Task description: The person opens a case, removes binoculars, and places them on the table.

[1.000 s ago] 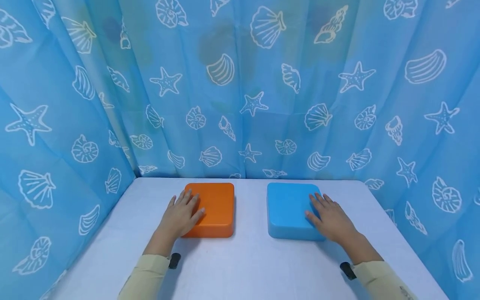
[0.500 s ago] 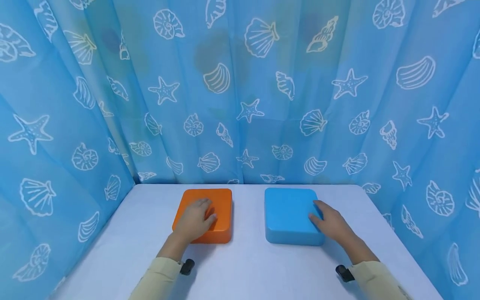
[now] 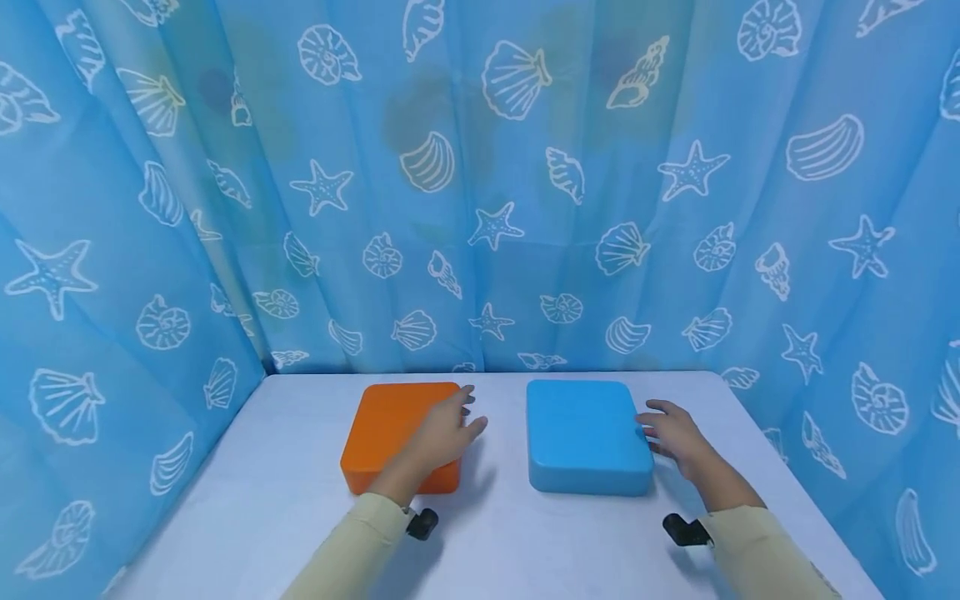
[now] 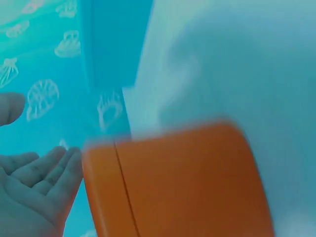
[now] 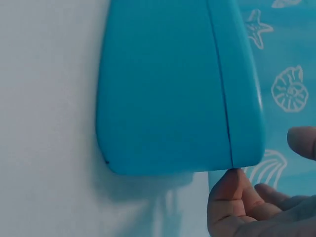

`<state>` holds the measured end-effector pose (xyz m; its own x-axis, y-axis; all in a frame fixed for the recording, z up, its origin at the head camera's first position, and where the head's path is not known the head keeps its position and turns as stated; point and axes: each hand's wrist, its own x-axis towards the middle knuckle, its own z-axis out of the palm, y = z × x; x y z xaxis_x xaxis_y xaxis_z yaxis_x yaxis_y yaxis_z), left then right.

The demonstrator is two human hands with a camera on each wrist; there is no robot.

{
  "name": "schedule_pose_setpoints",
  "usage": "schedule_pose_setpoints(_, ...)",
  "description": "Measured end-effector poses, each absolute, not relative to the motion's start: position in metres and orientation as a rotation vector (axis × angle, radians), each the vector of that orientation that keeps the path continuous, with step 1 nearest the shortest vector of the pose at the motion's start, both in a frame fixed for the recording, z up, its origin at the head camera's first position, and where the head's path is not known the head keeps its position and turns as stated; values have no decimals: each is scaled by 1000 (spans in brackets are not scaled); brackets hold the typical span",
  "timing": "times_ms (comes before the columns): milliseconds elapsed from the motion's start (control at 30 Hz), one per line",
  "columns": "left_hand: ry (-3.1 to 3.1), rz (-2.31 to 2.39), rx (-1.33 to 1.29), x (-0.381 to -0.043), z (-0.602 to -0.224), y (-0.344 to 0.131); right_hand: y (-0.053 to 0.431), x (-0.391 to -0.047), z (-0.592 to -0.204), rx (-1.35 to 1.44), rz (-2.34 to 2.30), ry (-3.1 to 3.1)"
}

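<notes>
Left hand (image 3: 444,429) now reaches across orange box (image 3: 386,425), fingertips past its right edge; right hand (image 3: 673,435) has shifted from top of blue box (image 3: 579,427) to its right side, contact uncertain. Both relaxed, thumbs apart, holding nothing; work apparently limited to hand repositioning. Boxes rest apart on white worktop (image 3: 517,550). Blue shell-print curtain (image 3: 510,171) surrounds.

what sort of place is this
Probably a small curtained-off work booth: seashell-print curtains hang behind and on both sides of a white table, on which an orange box and a blue box sit.
</notes>
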<state>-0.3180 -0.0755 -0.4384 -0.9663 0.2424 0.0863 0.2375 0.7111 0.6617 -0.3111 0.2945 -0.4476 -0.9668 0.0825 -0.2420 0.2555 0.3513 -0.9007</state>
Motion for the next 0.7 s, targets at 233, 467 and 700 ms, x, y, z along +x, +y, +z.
schedule_pose_setpoints(233,2295,1663,219,-318,-445,-33,313,-322,-451,389,-1859,2197)
schedule_pose_setpoints(467,2039,1834,58,-324,-448,-13,318,-317,-448,436,-1892,2106)
schedule_pose_setpoints(700,2009,1824,-37,-332,-439,0,321,-322,-437,382,-1798,2171)
